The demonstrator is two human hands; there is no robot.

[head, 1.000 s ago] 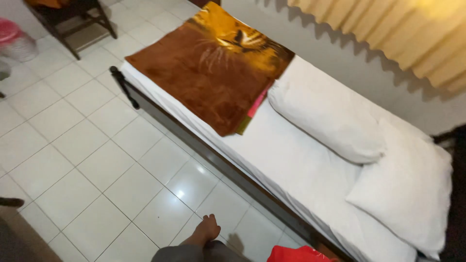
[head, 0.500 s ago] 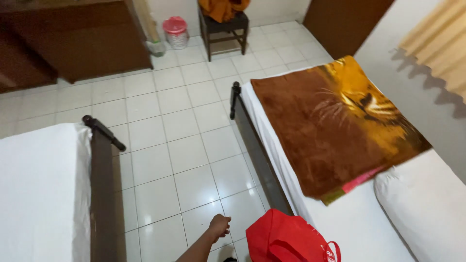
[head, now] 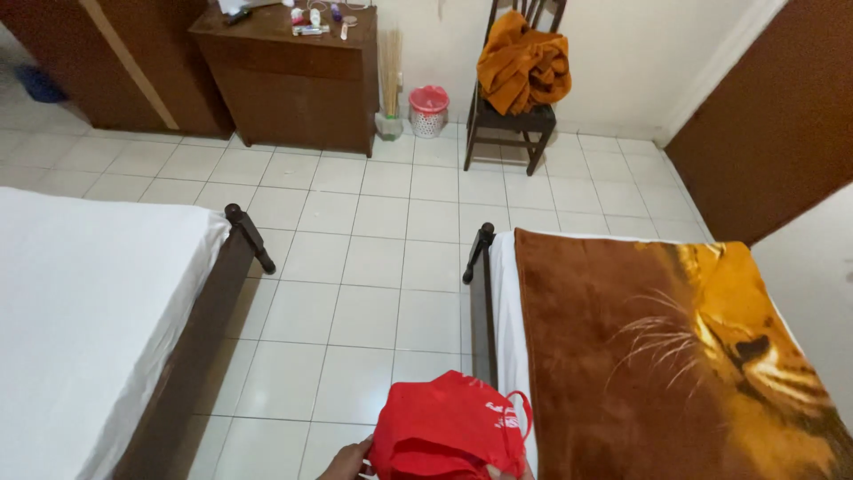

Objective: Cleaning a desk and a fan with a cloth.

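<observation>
We hold a red fabric bag (head: 449,431) low in front of us, at the bottom edge of the head view, just beside the foot-end corner of the right-hand bed (head: 502,293). The bag is crumpled and folded over on itself, with a thin red handle loop curling out on its right side over the bed's white sheet. Our left hand (head: 348,460) shows only as a few fingers against the bag's lower left edge, touching the cloth; we cannot tell whether they pinch it or merely support it. Our right hand (head: 506,471) is a sliver at the bag's lower right, mostly hidden under the fabric, so we cannot tell its grip either.

The bag hangs above the white tiled floor (head: 373,267), next to the dark wooden footboard (head: 481,293) of that bed. A brown and orange blanket (head: 657,356) with a big cat's face covers the bed from its foot end toward the right edge of the view. Across the aisle, on the left, stands a second bed with a plain white sheet (head: 80,311) and a dark wooden frame.

Against the far wall stand a brown cabinet (head: 289,80) with small bottles on top, a small pink bin (head: 428,110), and a dark chair (head: 508,120) with an orange cloth (head: 522,62) heaped on its seat.
</observation>
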